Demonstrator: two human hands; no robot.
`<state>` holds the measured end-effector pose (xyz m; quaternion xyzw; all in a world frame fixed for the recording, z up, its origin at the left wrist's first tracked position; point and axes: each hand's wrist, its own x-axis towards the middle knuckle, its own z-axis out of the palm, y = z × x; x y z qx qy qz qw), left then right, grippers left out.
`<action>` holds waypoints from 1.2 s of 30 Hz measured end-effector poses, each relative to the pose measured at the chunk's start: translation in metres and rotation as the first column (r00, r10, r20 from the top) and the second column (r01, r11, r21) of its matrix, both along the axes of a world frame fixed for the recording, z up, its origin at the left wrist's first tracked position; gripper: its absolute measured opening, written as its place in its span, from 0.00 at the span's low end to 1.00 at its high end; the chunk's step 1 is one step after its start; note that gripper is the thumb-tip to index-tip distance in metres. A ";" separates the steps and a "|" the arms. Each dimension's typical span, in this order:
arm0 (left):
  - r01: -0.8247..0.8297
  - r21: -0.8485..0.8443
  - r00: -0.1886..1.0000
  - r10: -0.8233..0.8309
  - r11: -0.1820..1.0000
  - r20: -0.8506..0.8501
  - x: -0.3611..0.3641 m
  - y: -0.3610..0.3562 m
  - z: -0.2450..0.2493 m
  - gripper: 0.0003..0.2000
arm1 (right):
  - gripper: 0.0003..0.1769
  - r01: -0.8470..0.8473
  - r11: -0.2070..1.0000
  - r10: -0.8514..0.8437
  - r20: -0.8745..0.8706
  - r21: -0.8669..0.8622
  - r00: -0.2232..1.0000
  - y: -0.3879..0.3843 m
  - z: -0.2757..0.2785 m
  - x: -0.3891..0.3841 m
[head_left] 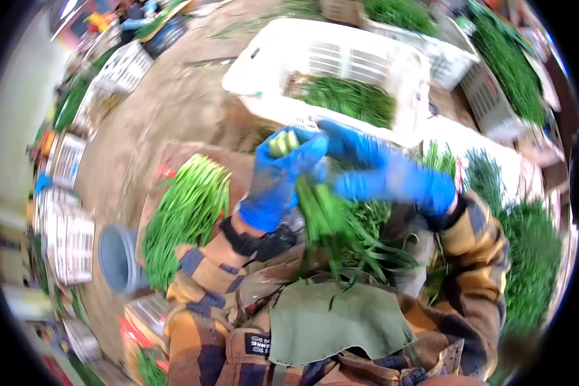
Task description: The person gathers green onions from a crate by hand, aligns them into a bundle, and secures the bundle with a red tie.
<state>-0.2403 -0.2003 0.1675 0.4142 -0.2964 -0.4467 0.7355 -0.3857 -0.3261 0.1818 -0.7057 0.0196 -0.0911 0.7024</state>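
Observation:
My left hand [282, 174], in a blue glove, is closed around a bunch of garlic chives [325, 215]. The pale cut ends stick up out of the fist, and the green leaves hang below it. Just to the right, my right hand [392, 177], also blue-gloved, is smeared by motion. Its fingers and thumb are stretched apart toward the bunch; nothing shows in its grasp. To the left of my left hand, a larger heap of chives [186, 215] lies on a board [167, 161], pale ends pointing away. Loose leaves [386, 254] lie over my lap.
A large white crate [264, 55] with chives in it stands ahead. More chives [527, 257] are piled at the right, and further crates hold greens at the back right. A grey bucket [116, 257] stands left of the board. White crates [71, 244] line the left wall.

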 end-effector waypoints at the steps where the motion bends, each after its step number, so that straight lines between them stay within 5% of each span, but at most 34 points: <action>1: -0.029 -0.072 0.999 0.026 0.997 -0.048 0.003 0.005 0.009 0.05 | 0.53 -0.071 0.997 0.072 0.041 -0.037 0.997 0.020 -0.009 0.003; 3: -0.100 -0.170 0.972 0.059 0.980 -0.229 0.000 0.003 0.018 0.08 | 0.55 0.047 0.954 -0.008 0.131 -0.295 0.991 0.050 -0.038 0.005; 5: -0.171 -0.238 0.964 0.112 0.956 -0.243 -0.007 0.004 0.021 0.09 | 0.44 0.189 0.974 -0.182 -0.068 0.125 0.981 0.068 -0.056 0.006; 7: -0.094 -0.250 0.975 0.038 0.964 -0.221 0.001 0.018 0.024 0.15 | 0.36 0.176 0.984 -0.175 -0.190 -0.011 0.966 0.071 -0.040 0.011; 9: -0.098 -0.272 0.977 0.040 0.957 -0.210 0.007 0.039 0.030 0.26 | 0.32 0.210 0.961 -0.230 -0.093 -0.180 0.969 0.063 -0.031 0.017; 11: -0.061 -0.314 0.996 0.080 0.947 0.046 0.015 0.050 0.009 0.41 | 0.27 0.174 0.982 -0.183 -0.173 -0.069 0.968 0.063 -0.002 0.032; 13: -0.051 -0.355 0.990 0.095 0.933 0.106 0.005 0.058 -0.014 0.42 | 0.25 0.164 0.952 -0.172 -0.007 -0.257 0.985 0.085 0.016 0.057; 15: -0.237 -0.216 0.916 0.292 0.947 0.274 0.016 0.071 -0.016 0.37 | 0.30 0.061 0.739 0.025 0.119 -0.671 0.993 0.089 0.002 0.078; 16: -0.264 -0.239 0.945 0.300 0.934 0.130 0.021 0.080 -0.009 0.28 | 0.31 -0.055 0.790 0.030 -0.051 -0.610 0.998 0.090 0.004 0.088; 17: -0.292 -0.258 0.954 0.298 0.921 -0.017 0.027 0.089 0.002 0.21 | 0.31 -0.143 0.854 0.112 -0.092 -0.500 0.989 0.096 0.013 0.099; 18: -0.315 -0.154 0.946 0.323 0.936 0.027 0.041 0.104 0.010 0.17 | 0.31 -0.226 0.898 0.191 -0.129 -0.378 0.973 0.102 0.022 0.109; 19: -0.331 -0.113 0.937 0.312 0.937 -0.158 0.049 0.124 0.036 0.14 | 0.31 -0.281 0.897 0.257 -0.114 -0.341 0.960 0.108 0.042 0.118; 21: -0.583 -0.148 0.812 0.563 0.799 -0.154 0.082 0.157 0.050 0.11 | 0.28 -0.261 0.954 0.217 -0.262 -0.149 0.940 0.094 0.044 0.133; 22: -0.563 -0.177 0.805 0.584 0.807 0.102 0.112 0.188 0.059 0.10 | 0.23 -0.281 0.957 0.267 -0.160 -0.072 0.950 0.078 0.025 0.149; 24: -0.649 -0.160 0.750 0.661 0.744 0.029 0.147 0.244 0.091 0.14 | 0.15 -0.202 0.945 0.174 -0.130 -0.258 0.976 0.065 0.003 0.166; 26: -0.426 -0.131 0.870 0.445 0.895 0.210 0.178 0.297 0.122 0.19 | 0.11 -0.122 0.930 0.077 -0.142 -0.347 0.987 0.067 -0.032 0.179; 29: -0.577 0.104 0.741 0.466 0.810 0.484 0.188 0.326 0.150 0.21 | 0.10 -0.182 0.912 0.152 -0.111 -0.368 0.982 0.069 -0.087 0.208; 30: -0.714 0.193 0.616 0.472 0.673 0.631 0.186 0.323 0.152 0.20 | 0.09 -0.165 0.952 0.144 -0.097 -0.259 0.985 0.075 -0.094 0.215; 33: -0.859 0.271 0.424 0.308 0.435 0.852 0.189 0.305 0.126 0.16 | 0.09 -0.035 0.932 0.074 0.094 -0.360 0.993 0.088 -0.100 0.240; 36: -0.839 0.324 0.449 0.220 0.437 0.866 0.201 0.288 0.076 0.14 | 0.10 0.042 0.733 0.124 0.195 -0.678 0.973 0.094 -0.100 0.265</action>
